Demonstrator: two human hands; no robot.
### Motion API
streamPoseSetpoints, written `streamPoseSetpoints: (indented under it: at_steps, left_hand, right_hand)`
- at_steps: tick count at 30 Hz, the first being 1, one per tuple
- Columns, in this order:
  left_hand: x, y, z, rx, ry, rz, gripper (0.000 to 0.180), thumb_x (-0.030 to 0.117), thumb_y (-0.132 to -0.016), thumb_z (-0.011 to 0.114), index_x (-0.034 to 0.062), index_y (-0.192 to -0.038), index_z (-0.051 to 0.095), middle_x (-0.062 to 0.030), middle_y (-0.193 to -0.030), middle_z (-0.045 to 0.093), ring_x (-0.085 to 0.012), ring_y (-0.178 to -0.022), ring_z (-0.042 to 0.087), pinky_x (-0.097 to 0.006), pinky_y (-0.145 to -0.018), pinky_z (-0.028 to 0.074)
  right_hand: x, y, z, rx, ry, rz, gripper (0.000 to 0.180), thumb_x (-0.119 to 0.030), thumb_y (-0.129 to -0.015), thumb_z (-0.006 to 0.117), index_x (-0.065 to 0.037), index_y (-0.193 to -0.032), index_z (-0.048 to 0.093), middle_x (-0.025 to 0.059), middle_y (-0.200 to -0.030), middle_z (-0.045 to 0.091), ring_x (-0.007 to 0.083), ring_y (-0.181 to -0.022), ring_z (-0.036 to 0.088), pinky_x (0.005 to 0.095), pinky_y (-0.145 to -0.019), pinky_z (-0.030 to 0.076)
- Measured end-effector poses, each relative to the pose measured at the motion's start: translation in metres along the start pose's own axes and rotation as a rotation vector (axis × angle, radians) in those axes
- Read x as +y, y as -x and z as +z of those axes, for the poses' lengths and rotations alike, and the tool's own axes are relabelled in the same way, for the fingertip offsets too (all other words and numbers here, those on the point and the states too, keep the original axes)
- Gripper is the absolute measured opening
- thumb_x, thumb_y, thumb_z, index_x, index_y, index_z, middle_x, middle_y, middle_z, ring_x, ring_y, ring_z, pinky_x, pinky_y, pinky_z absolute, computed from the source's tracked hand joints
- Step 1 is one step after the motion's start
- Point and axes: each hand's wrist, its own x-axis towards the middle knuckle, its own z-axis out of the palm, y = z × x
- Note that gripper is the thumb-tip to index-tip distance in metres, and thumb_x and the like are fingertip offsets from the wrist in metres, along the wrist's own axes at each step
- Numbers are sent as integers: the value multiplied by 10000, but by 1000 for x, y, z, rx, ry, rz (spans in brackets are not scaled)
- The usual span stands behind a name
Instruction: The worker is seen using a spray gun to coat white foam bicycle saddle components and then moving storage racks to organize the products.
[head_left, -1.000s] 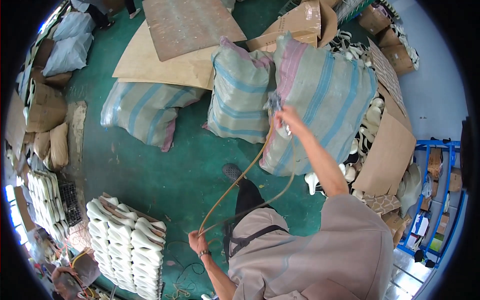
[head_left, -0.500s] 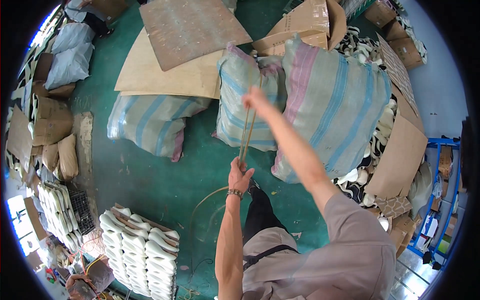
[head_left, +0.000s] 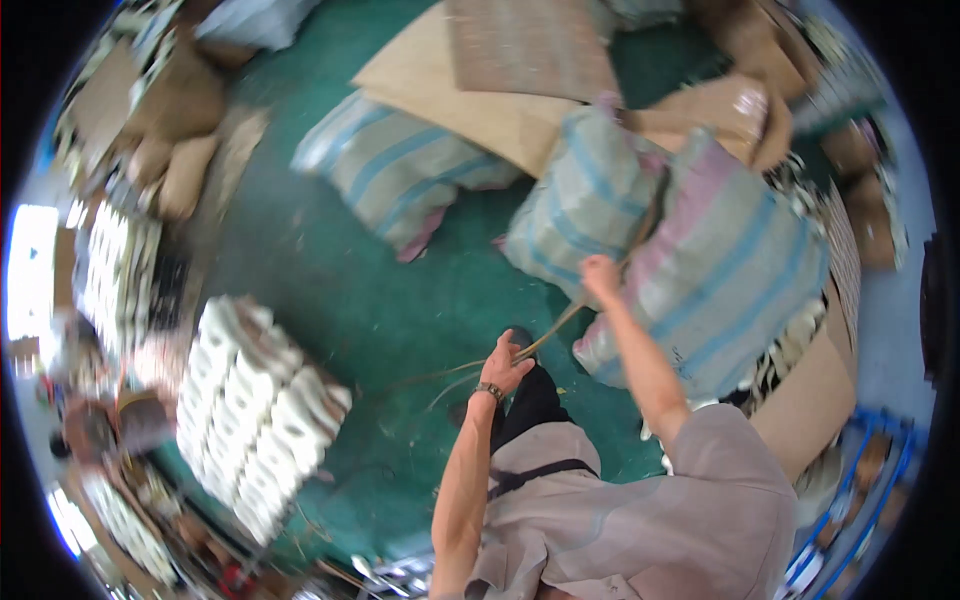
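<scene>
A long tan strap [head_left: 562, 322] runs doubled between my two hands in front of me. My left hand [head_left: 507, 364], with a bracelet at its wrist, is closed around the strap near my dark shoe, and loose ends trail off to the left. Farther ahead and to the right, my right hand [head_left: 601, 280] makes a fist on the strap. Just beyond that fist stands a stuffed woven sack [head_left: 585, 205] with blue stripes. A larger striped sack [head_left: 715, 285] leans beside it, close to my right forearm. Motion blurs some detail.
Flat board sheets [head_left: 480, 110] lie over another striped sack [head_left: 400, 165]. A stack of white moulded pieces [head_left: 255, 400] stands on the left. Cardboard [head_left: 815, 380] and a blue rack [head_left: 850, 510] are on the right. Green floor [head_left: 330, 270] lies between.
The whole view has turned, so the sacks appear farther right. My right hand has come down and right, nearer my left hand. Both still grip the strap, which now slants between them.
</scene>
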Motion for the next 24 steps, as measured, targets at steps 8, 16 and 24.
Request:
streamPoseSetpoints:
  at_steps: [8, 16, 24]
  left_hand:
    - [-228, 255, -123, 536, 135, -370, 691, 337, -907, 764, 81, -1491, 498, -155, -1180, 773, -350, -1114, 728, -447, -968, 565]
    - [-457, 538, -6, 909, 431, -1021, 589, 413, -868, 733, 73, -1345, 678, -192, -1358, 697, -350, -1294, 646, -427, -1101, 496]
    - [-465, 571, 130, 1127, 1524, -1020, 335, 207, -987, 708, 98, -1300, 663, -52, -945, 764, -192, -731, 739, -371, -570, 573]
  right_hand:
    - [129, 15, -20, -138, 152, 203, 484, -285, -840, 646, 71, -1161, 717, 267, -1049, 759, 427, -965, 735, 542, -845, 567]
    - [-71, 304, 124, -995, -65, 355, 244, -156, -949, 631, -43, -1154, 695, 91, -861, 729, 190, -608, 656, 405, -547, 584]
    - [-285, 404, 232, -1339, 212, -151, 351, -150, -960, 659, 16, -1269, 666, 84, -940, 762, 159, -698, 717, 341, -585, 608]
